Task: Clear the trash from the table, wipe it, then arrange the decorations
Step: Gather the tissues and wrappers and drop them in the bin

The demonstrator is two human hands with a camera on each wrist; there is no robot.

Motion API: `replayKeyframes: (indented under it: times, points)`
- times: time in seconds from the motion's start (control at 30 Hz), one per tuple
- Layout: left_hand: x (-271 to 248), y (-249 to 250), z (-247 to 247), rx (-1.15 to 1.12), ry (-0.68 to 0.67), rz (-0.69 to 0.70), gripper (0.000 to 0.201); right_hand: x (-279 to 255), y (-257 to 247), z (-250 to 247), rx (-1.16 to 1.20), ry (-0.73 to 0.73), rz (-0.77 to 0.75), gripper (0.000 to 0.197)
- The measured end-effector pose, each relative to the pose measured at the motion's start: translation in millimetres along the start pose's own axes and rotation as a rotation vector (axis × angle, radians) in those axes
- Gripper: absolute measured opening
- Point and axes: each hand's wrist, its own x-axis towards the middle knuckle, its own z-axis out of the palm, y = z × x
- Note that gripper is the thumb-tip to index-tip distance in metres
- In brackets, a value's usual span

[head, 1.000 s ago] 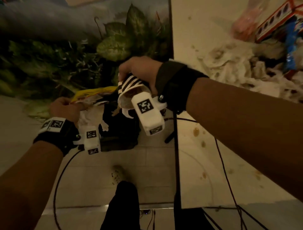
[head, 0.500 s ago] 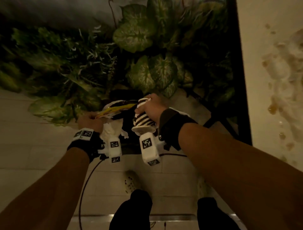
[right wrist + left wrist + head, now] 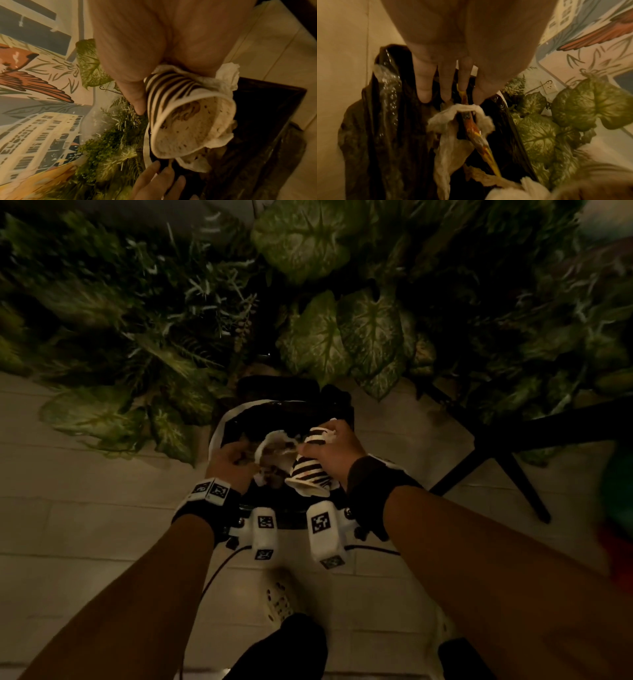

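Trash is going into the bin (image 3: 219, 436), a white bin with a black liner (image 3: 385, 121) that stands on the floor in front of the plants (image 3: 342, 337); the surface itself is out of view. On the left, the left hand (image 3: 227, 462) is over the bin's mouth, its grip narrow: the fingers (image 3: 424, 86) point down and pinch a yellow wrapper (image 3: 474, 129) together with a crumpled tissue (image 3: 447, 135), both hanging inside the liner. To the right, the right hand (image 3: 334, 446) has its grip closed round a striped paper cup (image 3: 310, 474), tipped so that the stained mouth (image 3: 193, 127) faces down toward the bin, with a tissue (image 3: 228, 75) bunched against it in the same hold. Judging by this, the step in hand is the first one, clearing the trash, and it is at the point of the drop. The next move calls for both grips to loosen so that wrapper, tissues and cup fall inside the liner and not over the rim, then for a return to the surface, since I cannot tell how much rubbish is left there. Wiping and arranging the decorations appear not yet begun.
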Motion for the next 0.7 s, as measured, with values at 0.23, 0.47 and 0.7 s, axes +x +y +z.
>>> replayKeyframes:
  times: [0.23, 0.47, 0.7]
  points:
    - [-13, -23, -36, -0.182, 0.131, -0.090, 0.022, 12, -4, 18, -0.081, -0.030, 0.083, 0.070]
    - [-55, -7, -72, -0.226, 0.193, -0.107, 0.010, -37, -44, -7, -0.235, -0.060, -0.066, 0.038]
    - [-124, 80, -122, 0.001, 0.218, 0.193, 0.015, -136, -131, -18, -0.289, -0.243, -0.215, 0.017]
